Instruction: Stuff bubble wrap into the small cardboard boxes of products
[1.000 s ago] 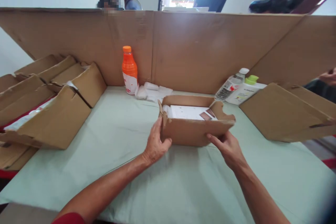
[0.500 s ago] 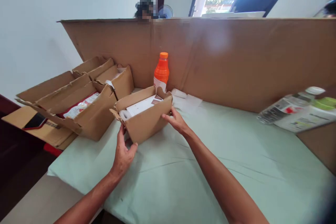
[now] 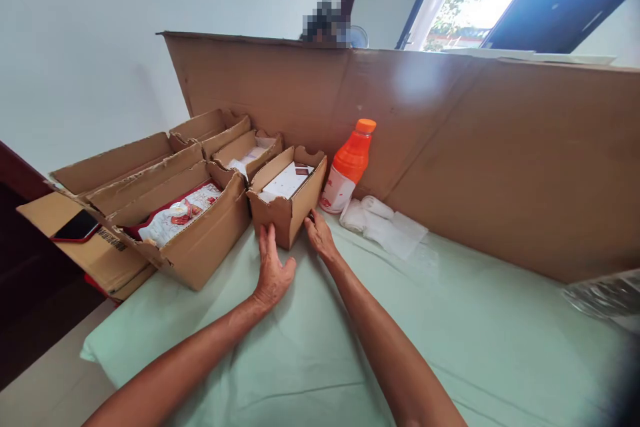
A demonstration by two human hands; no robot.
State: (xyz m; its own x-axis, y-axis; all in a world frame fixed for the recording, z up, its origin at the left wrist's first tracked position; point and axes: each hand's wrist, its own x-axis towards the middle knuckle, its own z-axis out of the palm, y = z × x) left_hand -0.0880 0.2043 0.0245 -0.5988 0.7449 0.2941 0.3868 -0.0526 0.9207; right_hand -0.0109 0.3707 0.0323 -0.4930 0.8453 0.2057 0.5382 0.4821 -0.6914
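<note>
A small open cardboard box sits on the green cloth, with a white carton inside it. Against the near end of the box rest the outstretched fingers of my left hand, thumb apart. My right hand is at the box's lower right side, its fingers extended and partly hidden at the box edge. Neither hand is wrapped round anything. Just left of the box is a larger open cardboard box holding a white and red printed packet. Behind it stands another small cardboard box with white contents.
An orange-capped bottle leans right of the box, beside white wrapping. A tall cardboard panel runs along the back. A phone lies on a cardboard flap at left. A clear plastic bottle lies far right. A person's head shows behind the panel.
The small box has turned and moved back and left, up against the other boxes. My hands have shifted to its near end and lower right side. The view has swung right and tilted.
</note>
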